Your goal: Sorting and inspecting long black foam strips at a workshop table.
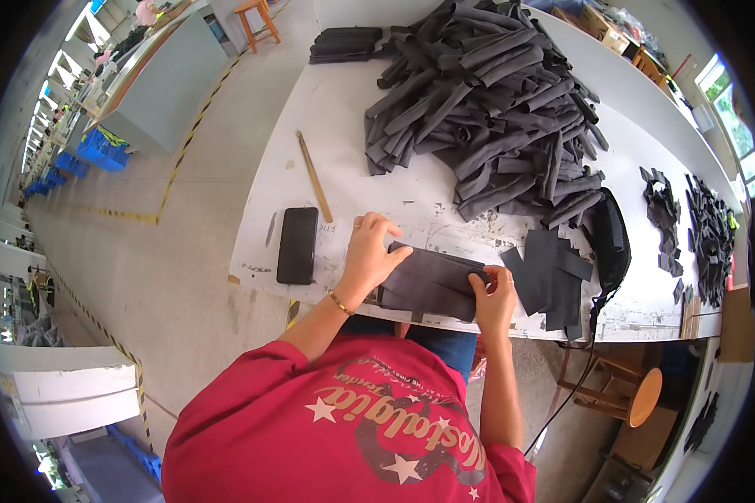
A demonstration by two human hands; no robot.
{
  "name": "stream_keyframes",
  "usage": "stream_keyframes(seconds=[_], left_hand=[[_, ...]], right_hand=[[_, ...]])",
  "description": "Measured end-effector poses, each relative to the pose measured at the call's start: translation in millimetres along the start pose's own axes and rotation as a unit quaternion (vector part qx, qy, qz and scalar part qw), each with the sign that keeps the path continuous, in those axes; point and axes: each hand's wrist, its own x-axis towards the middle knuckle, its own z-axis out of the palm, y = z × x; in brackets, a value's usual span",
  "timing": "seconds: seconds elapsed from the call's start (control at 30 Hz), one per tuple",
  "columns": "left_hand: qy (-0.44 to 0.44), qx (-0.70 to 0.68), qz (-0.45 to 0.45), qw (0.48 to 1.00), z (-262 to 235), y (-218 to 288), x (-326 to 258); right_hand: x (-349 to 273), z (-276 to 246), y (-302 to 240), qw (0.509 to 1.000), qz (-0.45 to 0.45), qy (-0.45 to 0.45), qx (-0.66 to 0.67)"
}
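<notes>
Both hands are closed on the same stack of grey fabric strips (pixel 432 285), which lies flat at the near edge of the white worktable (pixel 344 109), directly in front of the person. The left hand (pixel 369 251) presses down on the stack's left end, fingers curled over its top edge, with a gold bracelet (pixel 340 303) at the wrist. The right hand (pixel 495 293) pinches the stack's right end, thumb on top and fingers tucked beneath. The 2 hands sit apart, one at each end, with the folded cloth spanning the gap between them. Just left of the left hand lies a black phone (pixel 297 245), face down or dark, and beyond it a long wooden stick (pixel 314 176) angled away from the person. Just right of the right hand is a loose cluster of flat dark fabric pieces (pixel 552 272), and past those a black pouch-like item (pixel 612 239) with a cord trailing off the table edge. Well beyond both hands rises a big heap of grey fabric tubes (pixel 486 109). Farther right of the right hand lie scattered small dark scraps (pixel 709 235).
</notes>
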Motion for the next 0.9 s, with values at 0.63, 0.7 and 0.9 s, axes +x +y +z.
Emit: stream_keyframes(seconds=[0.63, 0.7, 0.9], left_hand=[[-0.138, 0.122, 0.049, 0.982, 203.7, 20.6, 126.8], [-0.165, 0.114, 0.039, 0.979, 202.3, 18.9, 125.2], [-0.253, 0.019, -0.044, 0.966, 187.3, 25.9, 120.9]], right_hand=[[17.4, -36.2, 93.5, 0.862, -0.152, -0.098, -0.474], [26.1, -42.8, 84.8, 0.901, -0.105, -0.102, -0.409], [25.9, -35.5, 73.4, 0.915, -0.115, -0.099, -0.373]])
